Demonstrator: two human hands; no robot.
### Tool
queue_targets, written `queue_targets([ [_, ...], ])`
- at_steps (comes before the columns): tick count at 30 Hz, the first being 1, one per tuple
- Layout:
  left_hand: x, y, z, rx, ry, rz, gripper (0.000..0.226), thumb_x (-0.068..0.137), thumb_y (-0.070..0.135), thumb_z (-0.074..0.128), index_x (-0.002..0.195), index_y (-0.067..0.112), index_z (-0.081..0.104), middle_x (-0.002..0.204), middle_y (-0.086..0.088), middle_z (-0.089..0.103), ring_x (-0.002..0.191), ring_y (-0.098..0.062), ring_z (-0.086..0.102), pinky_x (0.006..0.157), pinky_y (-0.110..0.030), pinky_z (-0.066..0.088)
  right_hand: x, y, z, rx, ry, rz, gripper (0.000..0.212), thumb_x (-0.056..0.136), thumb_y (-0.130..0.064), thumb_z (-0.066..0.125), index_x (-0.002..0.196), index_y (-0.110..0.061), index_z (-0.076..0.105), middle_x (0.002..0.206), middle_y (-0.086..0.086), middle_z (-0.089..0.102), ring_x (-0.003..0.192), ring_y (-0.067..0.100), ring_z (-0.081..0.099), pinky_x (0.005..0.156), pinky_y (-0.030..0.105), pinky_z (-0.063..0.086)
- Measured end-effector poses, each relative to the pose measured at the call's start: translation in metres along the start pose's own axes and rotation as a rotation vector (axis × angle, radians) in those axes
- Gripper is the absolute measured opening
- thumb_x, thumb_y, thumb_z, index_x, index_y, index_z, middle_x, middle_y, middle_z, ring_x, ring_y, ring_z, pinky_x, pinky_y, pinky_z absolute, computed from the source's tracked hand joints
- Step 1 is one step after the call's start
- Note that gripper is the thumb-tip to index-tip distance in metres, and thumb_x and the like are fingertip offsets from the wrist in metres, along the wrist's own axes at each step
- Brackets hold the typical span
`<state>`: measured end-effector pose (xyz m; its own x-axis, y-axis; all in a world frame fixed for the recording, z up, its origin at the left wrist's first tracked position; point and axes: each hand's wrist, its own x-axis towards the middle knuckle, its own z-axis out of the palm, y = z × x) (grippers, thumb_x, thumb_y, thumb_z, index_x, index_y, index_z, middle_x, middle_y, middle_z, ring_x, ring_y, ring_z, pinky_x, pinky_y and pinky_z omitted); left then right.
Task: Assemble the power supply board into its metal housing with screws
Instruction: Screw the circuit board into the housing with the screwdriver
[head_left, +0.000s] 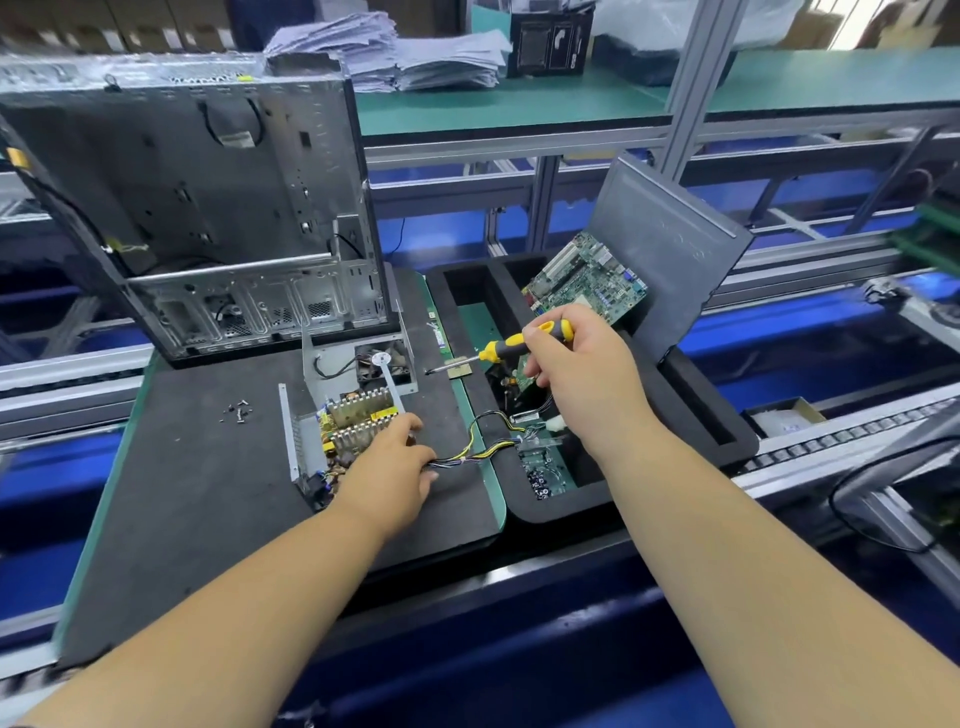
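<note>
The power supply board (349, 422), with gold heatsinks and yellow parts, lies inside its open metal housing (294, 441) on the black mat (197, 488). A small fan (382, 364) sits at the housing's far end. My left hand (390, 470) rests on the board's near right side, its fingers curled over the yellow-and-black cable bundle (478, 452). My right hand (582, 364) grips a yellow-and-black screwdriver (511, 347) above the mat, its tip pointing left toward the fan. Several loose screws (236, 411) lie left of the housing.
An open computer case (208, 208) stands at the back left. A black foam tray (691, 415) on the right holds a motherboard (587, 278) and other boards. A grey lid (670, 249) leans behind it. Papers (415, 52) lie on the green shelf.
</note>
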<state>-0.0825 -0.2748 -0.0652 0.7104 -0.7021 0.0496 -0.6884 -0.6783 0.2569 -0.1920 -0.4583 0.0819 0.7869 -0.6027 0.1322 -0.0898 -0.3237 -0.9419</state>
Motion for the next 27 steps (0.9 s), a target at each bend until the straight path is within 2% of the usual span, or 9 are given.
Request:
queue_targets([
  [4,0.0,-0.004,-0.003,0.0,-0.021,-0.006,0.027,0.091,0.038,0.064,0.107,0.018,0.071,0.142,0.003,0.033,0.116,-0.019,0.053,0.09,-0.029,0.048,-0.003,-0.002,0.001,-0.008,0.011,0.005,0.008,0.093,-0.026,0.055,0.088,-0.024,0.061,0.065,-0.007,0.067,0.057,0.004,0.053,0.068,0.039,0.055],
  [7,0.003,-0.001,-0.007,0.123,-0.067,-0.043,0.035,0.086,0.049,0.066,0.097,0.015,0.064,0.132,0.0,0.035,0.098,-0.022,0.057,0.077,-0.031,0.048,-0.005,-0.004,0.003,-0.013,0.02,0.001,0.008,0.093,-0.026,0.055,0.087,-0.023,0.061,0.065,-0.007,0.067,0.057,0.004,0.053,0.067,0.037,0.053],
  [10,0.007,0.007,-0.009,0.232,-0.118,-0.053,0.039,0.089,0.051,0.06,0.102,0.015,0.062,0.128,-0.004,0.035,0.091,-0.026,0.059,0.072,-0.035,0.05,-0.008,-0.006,0.005,-0.021,0.024,0.004,0.008,0.093,-0.026,0.055,0.087,-0.023,0.061,0.066,-0.006,0.067,0.059,0.006,0.053,0.068,0.04,0.054],
  [13,0.008,0.011,-0.006,0.138,-0.158,-0.069,0.043,0.089,0.05,0.06,0.127,0.03,0.059,0.14,-0.004,0.031,0.111,-0.029,0.054,0.088,-0.042,0.052,-0.011,-0.009,0.008,-0.041,0.033,0.003,0.008,0.093,-0.027,0.055,0.087,-0.024,0.061,0.067,-0.005,0.067,0.06,0.006,0.055,0.07,0.04,0.055],
  [15,0.008,0.012,-0.005,0.026,-0.228,-0.11,0.049,0.085,0.051,0.065,0.132,0.04,0.056,0.146,-0.001,0.029,0.126,-0.031,0.042,0.1,-0.043,0.045,-0.013,-0.01,0.009,-0.051,0.034,0.003,0.008,0.093,-0.027,0.055,0.088,-0.024,0.06,0.067,-0.006,0.067,0.059,0.006,0.054,0.069,0.04,0.055],
  [18,0.008,0.011,-0.008,-0.066,-0.27,-0.138,0.047,0.08,0.051,0.071,0.124,0.036,0.063,0.148,0.0,0.028,0.125,-0.032,0.044,0.104,-0.04,0.041,-0.016,-0.012,0.012,-0.06,0.035,-0.003,0.008,0.093,-0.026,0.055,0.089,-0.023,0.06,0.066,-0.007,0.067,0.058,0.007,0.053,0.065,0.038,0.054],
  [22,0.009,0.003,-0.015,-0.147,-0.25,-0.112,0.036,0.081,0.041,0.074,0.113,0.024,0.066,0.148,0.002,0.032,0.12,-0.02,0.054,0.1,-0.028,0.04,-0.019,-0.015,0.015,-0.042,0.038,-0.006,0.007,0.094,-0.025,0.055,0.089,-0.023,0.06,0.066,-0.005,0.067,0.057,0.007,0.053,0.063,0.034,0.051],
  [27,0.013,-0.003,-0.024,-0.271,-0.167,-0.105,0.019,0.085,0.031,0.072,0.099,0.019,0.069,0.141,-0.003,0.044,0.133,-0.011,0.041,0.102,-0.025,0.037,-0.023,-0.02,0.018,-0.064,0.049,-0.016,0.008,0.093,-0.026,0.055,0.087,-0.027,0.06,0.069,-0.002,0.068,0.059,0.003,0.055,0.064,0.033,0.051],
])
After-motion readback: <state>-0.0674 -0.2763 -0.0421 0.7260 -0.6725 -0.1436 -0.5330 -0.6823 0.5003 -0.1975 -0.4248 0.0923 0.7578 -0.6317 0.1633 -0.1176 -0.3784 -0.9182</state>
